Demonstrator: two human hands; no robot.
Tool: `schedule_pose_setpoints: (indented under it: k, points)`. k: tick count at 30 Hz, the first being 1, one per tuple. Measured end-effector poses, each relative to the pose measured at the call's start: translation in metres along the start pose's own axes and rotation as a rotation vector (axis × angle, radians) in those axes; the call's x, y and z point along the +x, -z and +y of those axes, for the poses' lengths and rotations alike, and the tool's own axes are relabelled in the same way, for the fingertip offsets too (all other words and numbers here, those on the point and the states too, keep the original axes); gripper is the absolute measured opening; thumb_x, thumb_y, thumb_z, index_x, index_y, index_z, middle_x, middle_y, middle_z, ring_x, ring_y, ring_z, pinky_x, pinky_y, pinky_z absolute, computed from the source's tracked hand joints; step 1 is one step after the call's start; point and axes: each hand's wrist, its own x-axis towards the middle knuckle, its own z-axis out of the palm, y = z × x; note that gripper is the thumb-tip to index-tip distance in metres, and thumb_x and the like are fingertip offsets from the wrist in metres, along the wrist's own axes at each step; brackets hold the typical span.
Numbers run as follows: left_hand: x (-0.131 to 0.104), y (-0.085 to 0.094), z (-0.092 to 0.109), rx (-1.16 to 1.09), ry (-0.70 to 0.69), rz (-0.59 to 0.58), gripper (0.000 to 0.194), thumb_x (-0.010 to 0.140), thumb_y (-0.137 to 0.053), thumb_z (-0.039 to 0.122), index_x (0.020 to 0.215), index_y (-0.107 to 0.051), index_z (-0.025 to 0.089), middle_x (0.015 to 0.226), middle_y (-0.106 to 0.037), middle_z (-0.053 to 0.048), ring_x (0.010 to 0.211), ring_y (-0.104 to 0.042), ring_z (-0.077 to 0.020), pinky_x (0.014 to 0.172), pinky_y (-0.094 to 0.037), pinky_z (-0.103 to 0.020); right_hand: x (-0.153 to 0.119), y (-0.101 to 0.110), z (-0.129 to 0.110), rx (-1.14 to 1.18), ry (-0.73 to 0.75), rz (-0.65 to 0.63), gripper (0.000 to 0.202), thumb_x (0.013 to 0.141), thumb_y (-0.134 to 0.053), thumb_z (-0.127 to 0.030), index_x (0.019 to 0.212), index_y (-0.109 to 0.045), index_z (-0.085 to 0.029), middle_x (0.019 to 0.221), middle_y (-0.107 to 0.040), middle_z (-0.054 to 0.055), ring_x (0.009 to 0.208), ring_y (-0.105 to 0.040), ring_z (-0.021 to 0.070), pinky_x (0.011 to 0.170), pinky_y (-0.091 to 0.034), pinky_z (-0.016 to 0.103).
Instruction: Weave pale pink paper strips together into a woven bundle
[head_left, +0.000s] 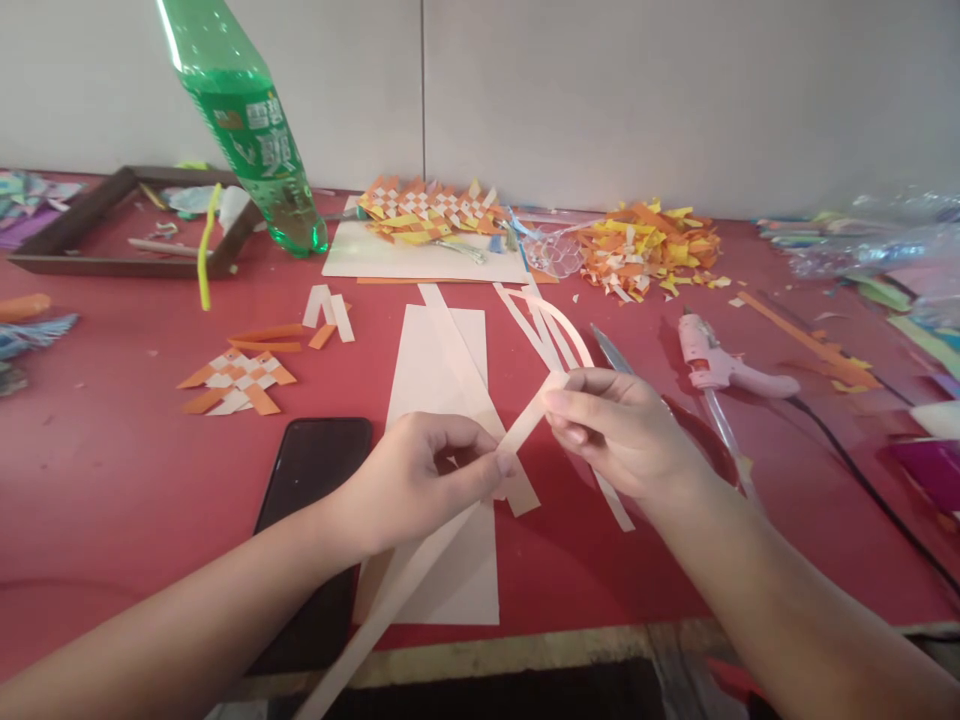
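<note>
A long pale paper strip point(525, 425) is pinched between my two hands. My left hand point(442, 475) grips it between thumb and fingers, and its tail hangs down toward the lower left. My right hand point(611, 420) pinches the strip farther up, where it bends and curves back in an arc. Under my hands lies a white paper sheet point(435, 380) with more pale strips point(607, 500) on and beside it. A small orange and white woven piece point(240, 380) rests at the left, near short cut strips point(319, 305).
A black phone point(315, 470) lies by my left forearm. A green bottle point(259, 150) stands behind, beside a dark frame point(112, 265). Scissors point(611, 350) and a pink glue gun point(720, 360) with its cord are at the right. Orange and yellow folded pieces point(649, 250) are heaped at the back.
</note>
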Motion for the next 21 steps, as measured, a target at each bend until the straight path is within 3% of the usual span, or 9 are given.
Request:
schedule_pose_setpoints:
  k: [7,17,21]
  points:
    - [0.004,0.001,-0.004,-0.036,0.017,0.008,0.027,0.087,-0.059,0.037,0.074,-0.069,0.015,0.074,-0.068,-0.002,0.068,-0.057,-0.0122,0.064,-0.043,-0.023,0.000,-0.006,0.000,0.056,0.011,0.020,0.018,0.068,-0.082,-0.026,0.060,-0.068,-0.016,0.050,-0.050,-0.003,0.044,-0.042,0.0050,0.041,-0.025,0.020]
    - [0.003,-0.001,-0.003,0.021,0.075,-0.034,0.026,0.085,-0.061,0.038,0.074,-0.067,0.016,0.067,-0.059,0.001,0.061,-0.047,-0.0109,0.056,-0.037,-0.023,-0.002,-0.010,0.003,0.004,0.016,0.047,0.019,0.069,-0.081,-0.030,0.063,-0.068,-0.017,0.053,-0.053,-0.002,0.044,-0.043,0.0057,0.039,-0.027,0.020]
    - [0.004,-0.003,-0.004,-0.046,0.025,0.049,0.024,0.083,-0.066,0.040,0.085,-0.069,0.017,0.079,-0.066,-0.001,0.068,-0.056,-0.0124,0.062,-0.043,-0.023,-0.007,-0.013,0.006,-0.029,0.007,-0.006,0.023,0.071,-0.081,-0.033,0.064,-0.065,-0.017,0.056,-0.055,-0.003,0.044,-0.043,0.0054,0.041,-0.029,0.022]
